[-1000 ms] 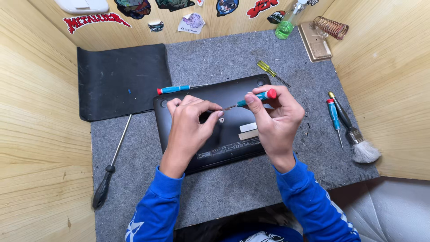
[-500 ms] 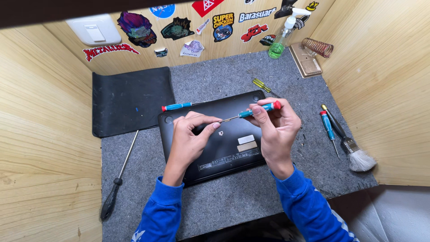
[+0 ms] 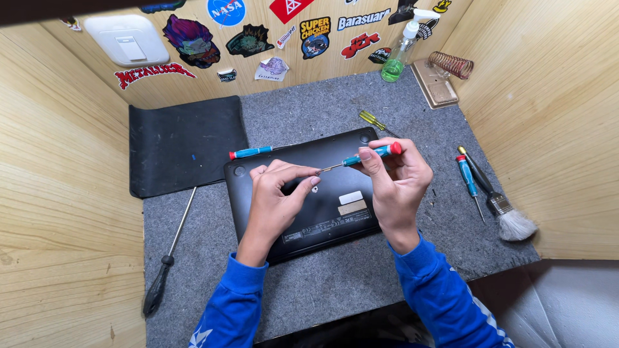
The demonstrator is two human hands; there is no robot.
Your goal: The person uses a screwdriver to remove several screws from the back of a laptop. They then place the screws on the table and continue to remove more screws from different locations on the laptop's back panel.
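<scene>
My right hand (image 3: 396,177) pinched a blue precision screwdriver (image 3: 361,156) nearly level, so my left hand (image 3: 277,190) fingertips could close on its tip. Both hovered over the upturned black laptop (image 3: 258,212), its underside facing me.

laptop (image 3: 303,212) upside down at centre of felt mat (image 3: 335,290); rubber pad (image 3: 187,145) behind-left; long screwdriver (image 3: 169,254) left; brush (image 3: 500,206) and small screwdriver (image 3: 469,180) right; spray bottle (image 3: 398,55) behind.
</scene>
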